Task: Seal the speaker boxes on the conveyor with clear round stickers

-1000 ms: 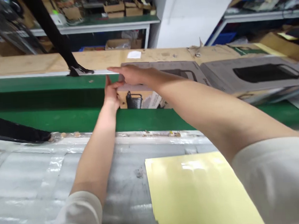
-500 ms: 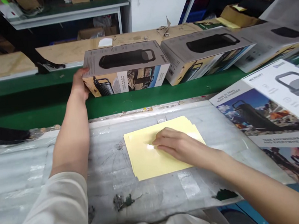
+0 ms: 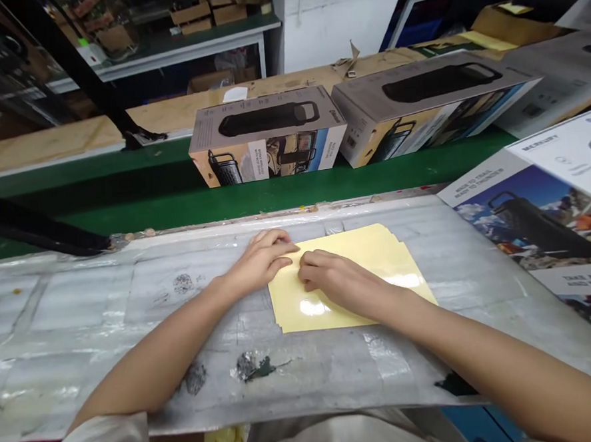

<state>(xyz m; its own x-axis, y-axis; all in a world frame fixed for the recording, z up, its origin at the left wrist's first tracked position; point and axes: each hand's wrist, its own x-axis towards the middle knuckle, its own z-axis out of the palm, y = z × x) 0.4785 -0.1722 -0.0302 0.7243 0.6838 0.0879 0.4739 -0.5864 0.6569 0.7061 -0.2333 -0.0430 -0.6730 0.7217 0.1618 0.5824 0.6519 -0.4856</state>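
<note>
A stack of glossy yellow sheets lies on the taped, plastic-covered bench in front of me. My left hand rests at the stack's upper left corner, fingers curled down on its edge. My right hand lies on the sheets just beside it, fingertips bent and pinching at the top sheet. The two hands almost touch. A speaker box with a black speaker printed on it stands on the green conveyor belt beyond the bench, free of both hands.
A second, longer speaker box sits on the belt to the right of the first. More printed boxes lie at the bench's right end. A black bar crosses the belt at left. Shelves with cartons stand behind.
My left hand let go of the speaker box on the belt and came back to the yellow sheets, joining my right hand there. The view shifted slightly right.
</note>
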